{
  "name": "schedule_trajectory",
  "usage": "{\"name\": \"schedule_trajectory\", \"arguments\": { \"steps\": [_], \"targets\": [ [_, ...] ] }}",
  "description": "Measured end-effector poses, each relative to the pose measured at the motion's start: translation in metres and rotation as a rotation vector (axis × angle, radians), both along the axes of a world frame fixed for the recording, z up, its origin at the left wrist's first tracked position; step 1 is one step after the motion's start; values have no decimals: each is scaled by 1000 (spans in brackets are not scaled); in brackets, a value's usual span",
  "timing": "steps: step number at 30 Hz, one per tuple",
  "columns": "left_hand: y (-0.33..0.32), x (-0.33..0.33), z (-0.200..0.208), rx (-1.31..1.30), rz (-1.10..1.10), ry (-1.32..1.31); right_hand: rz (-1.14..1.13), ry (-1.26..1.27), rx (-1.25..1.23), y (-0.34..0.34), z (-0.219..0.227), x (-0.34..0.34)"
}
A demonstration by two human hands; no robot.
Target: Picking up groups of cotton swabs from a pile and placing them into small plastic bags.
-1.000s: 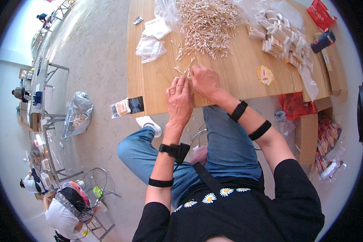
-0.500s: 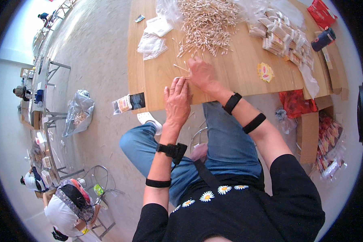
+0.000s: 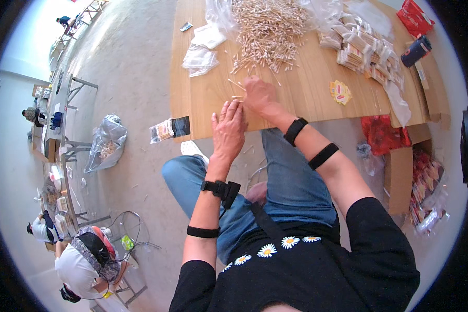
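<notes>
My left hand [image 3: 228, 130] lies palm down at the table's front edge, its fingers stretched out and held close together. Beside it, my right hand [image 3: 260, 95] is closed, with its fingers curled down at the tabletop. A cotton swab [image 3: 236, 83] slants out from the right hand's fingertips, and another swab tip [image 3: 237, 96] shows between the two hands. What lies under the palms is hidden. Beyond the hands spreads a large heap of loose cotton swabs [image 3: 270, 34].
Filled packets [image 3: 356, 54] are piled at the back right, near a dark bottle [image 3: 416, 51]. Yellow cards [image 3: 340, 92] lie on the wooden table [image 3: 307, 104]. Clear bags [image 3: 200, 60] are at the far left. A packet of swabs [image 3: 164, 130] overhangs the left corner. Other people sit at left.
Both hands stay close together at the table edge with only small finger movements. The swabs by the fingertips have shifted slightly. The whole view has turned a little.
</notes>
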State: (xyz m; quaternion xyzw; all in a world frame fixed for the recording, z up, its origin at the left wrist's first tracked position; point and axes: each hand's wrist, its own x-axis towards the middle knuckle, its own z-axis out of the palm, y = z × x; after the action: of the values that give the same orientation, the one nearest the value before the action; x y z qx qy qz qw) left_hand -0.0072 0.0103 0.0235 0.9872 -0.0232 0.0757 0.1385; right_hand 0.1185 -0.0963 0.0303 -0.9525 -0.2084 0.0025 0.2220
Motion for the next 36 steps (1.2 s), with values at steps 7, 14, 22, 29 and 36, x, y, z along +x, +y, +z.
{"name": "schedule_trajectory", "arguments": {
  "steps": [7,14,22,29,36],
  "targets": [
    [-2,2,-1,22,29,41,-118,-139,-9,-40,-7,15],
    [-8,2,5,17,37,95,-39,-70,-7,-48,-5,-2],
    [-34,9,9,-63,9,96,121,-89,151,-44,-4,-10],
    [-39,8,14,-35,30,54,213,-68,175,-58,-7,-6],
    [-40,7,9,-71,50,31,183,-52,217,-51,-11,-13]
  ]
}}
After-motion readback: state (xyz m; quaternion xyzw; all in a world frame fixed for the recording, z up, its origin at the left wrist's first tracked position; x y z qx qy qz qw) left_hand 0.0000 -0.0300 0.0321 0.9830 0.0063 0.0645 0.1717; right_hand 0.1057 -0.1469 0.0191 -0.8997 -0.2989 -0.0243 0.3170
